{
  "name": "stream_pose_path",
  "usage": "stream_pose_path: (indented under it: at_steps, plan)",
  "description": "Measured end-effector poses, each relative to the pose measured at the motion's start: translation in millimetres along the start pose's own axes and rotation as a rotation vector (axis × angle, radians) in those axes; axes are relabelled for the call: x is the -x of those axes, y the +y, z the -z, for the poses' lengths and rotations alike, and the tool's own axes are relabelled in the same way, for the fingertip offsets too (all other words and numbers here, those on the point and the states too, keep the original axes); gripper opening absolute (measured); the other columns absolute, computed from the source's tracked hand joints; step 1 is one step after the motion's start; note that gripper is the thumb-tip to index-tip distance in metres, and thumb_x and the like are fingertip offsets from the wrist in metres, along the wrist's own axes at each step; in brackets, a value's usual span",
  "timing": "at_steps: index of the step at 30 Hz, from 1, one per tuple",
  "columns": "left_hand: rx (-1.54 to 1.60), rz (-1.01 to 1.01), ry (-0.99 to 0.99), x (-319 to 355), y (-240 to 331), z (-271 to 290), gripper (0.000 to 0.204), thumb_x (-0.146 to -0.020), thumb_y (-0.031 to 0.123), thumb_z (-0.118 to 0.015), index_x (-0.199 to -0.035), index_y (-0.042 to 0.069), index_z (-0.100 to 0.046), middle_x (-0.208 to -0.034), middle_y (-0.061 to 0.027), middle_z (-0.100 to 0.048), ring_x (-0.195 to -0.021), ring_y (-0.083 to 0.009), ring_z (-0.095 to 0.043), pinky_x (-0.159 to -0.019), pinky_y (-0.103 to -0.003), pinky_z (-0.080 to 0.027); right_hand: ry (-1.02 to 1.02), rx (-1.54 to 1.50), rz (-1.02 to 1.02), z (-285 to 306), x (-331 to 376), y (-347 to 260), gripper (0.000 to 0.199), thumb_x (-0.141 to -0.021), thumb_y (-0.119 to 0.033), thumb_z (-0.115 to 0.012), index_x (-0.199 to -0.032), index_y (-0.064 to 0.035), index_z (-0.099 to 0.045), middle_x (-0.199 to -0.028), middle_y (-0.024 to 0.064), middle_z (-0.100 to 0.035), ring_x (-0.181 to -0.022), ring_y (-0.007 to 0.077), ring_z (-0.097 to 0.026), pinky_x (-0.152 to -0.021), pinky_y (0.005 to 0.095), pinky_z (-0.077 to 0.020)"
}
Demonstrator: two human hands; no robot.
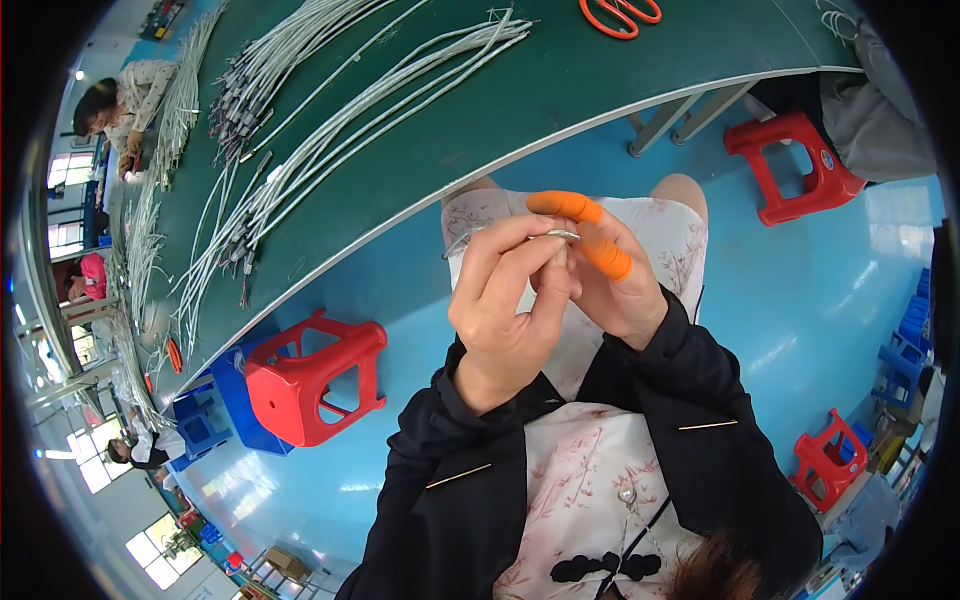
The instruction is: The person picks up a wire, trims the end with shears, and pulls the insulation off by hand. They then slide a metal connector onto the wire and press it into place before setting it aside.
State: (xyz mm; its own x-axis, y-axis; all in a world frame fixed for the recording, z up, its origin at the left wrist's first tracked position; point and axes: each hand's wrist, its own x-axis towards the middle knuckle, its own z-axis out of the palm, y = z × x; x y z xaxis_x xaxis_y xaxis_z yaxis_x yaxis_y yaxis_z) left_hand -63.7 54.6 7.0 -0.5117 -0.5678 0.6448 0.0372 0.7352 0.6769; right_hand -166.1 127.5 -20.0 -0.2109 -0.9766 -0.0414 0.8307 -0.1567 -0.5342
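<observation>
My left hand [508, 312] and my right hand [625, 275] meet above my lap. Their fingertips pinch a thin, whitish-silver piece of cable [565, 235]. Orange finger covers sit on the thumb and a finger of my right hand. Most of the cable is hidden behind the fingers, so its end cannot be made out. Ahead on the green table [390, 185] lies a bundle of white cables [400, 95] with dark ends, and a second cable bundle [295, 40] is farther back.
Orange-handled scissors [622, 15] lie at the table's far side. A red stool [315, 380] stands to the left beside a blue bin [240, 400]. Another red stool [795, 165] is at the right, near a seated person [880, 110]. Other people work along the table's left side.
</observation>
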Motion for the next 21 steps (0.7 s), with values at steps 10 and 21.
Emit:
stream_pose_path:
  at_steps: [10, 21]
  plan:
    - [0.449, 0.387, -0.003, -0.9, 4.8, 5.6, 0.013, -0.08, -0.009, -0.059, -0.092, -0.004, -0.061, -0.099, -0.0119, -0.059, -0.074, -0.0148, -0.06, -0.061, -0.025, -0.051, 0.023, 0.013, 0.021, -3.2, -0.9, 3.6, 0.045, -0.094, -0.028, -0.05, -0.129, 0.0006, -0.043, -0.095, 0.0037, -0.054, -0.067, 0.0076, -0.049, -0.061, 0.0203, -0.0403]
    - [1.108, 0.945, -0.169, -6.0, -16.5, 20.8, 0.01, -0.087, 0.003, -0.054, -0.092, -0.003, -0.06, -0.091, -0.0093, -0.061, -0.078, -0.0151, -0.053, -0.07, -0.027, -0.044, 0.115, 0.319, 0.144, -5.8, -3.6, -5.9, 0.033, -0.096, -0.019, -0.046, -0.12, 0.0019, -0.052, -0.074, -0.0013, -0.049, -0.058, 0.0054, -0.044, -0.052, 0.0181, -0.0336]
